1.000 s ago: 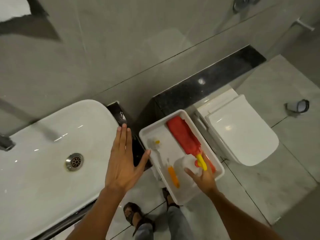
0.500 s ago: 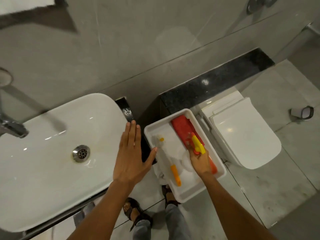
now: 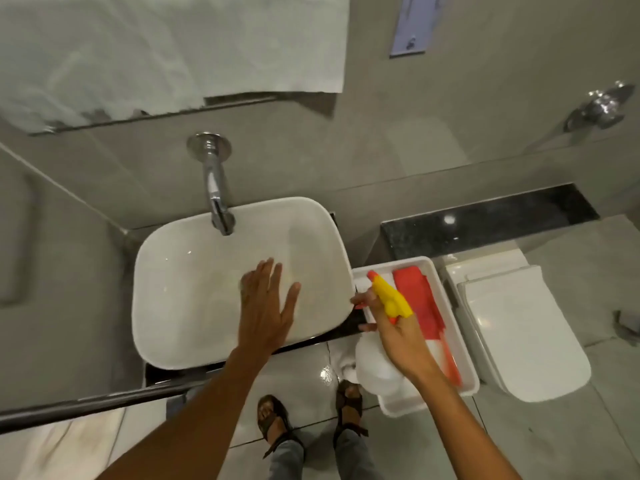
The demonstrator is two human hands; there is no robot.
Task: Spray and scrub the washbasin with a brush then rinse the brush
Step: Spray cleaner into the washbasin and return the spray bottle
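A: Washbasin (image 3: pixel 194 306) first. Where does it sit against the hands?

B: Straight under the left hand (image 3: pixel 268 308). That hand is flat, palm down, fingers fanned apart, thumb out to its right, over the right half of the white bowl. I cannot tell if the palm touches the porcelain or floats just above it.

A: And beyond the fingertips?

B: The chrome tap (image 3: pixel 215 183) comes out of the grey wall, its spout ending above the far rim of the basin, beyond the left hand and a little to its left.

A: The right hand?

B: The right hand (image 3: pixel 398 332) is wrapped around the neck of the spray bottle (image 3: pixel 375 370), with the yellow trigger head (image 3: pixel 391 296) sticking up past the knuckles and its orange nozzle aimed toward the basin. The white body of the bottle hangs below the wrist. The fingers are curled in a grip, the forefinger reaching out on the basin side.

A: What lies under that hand?

B: A white tray (image 3: pixel 465 362), just right of the basin's edge. In it, to the right of the hand, lies the brush (image 3: pixel 420 303), a red head with an orange handle running back toward the person.

A: Anything further right?

B: A white toilet (image 3: pixel 519 327) with its lid down, just beside the tray, and a black stone ledge (image 3: pixel 485 226) beyond both.

A: Below the arms?

B: Two sandalled feet (image 3: pixel 273 419) on the pale floor tiles.
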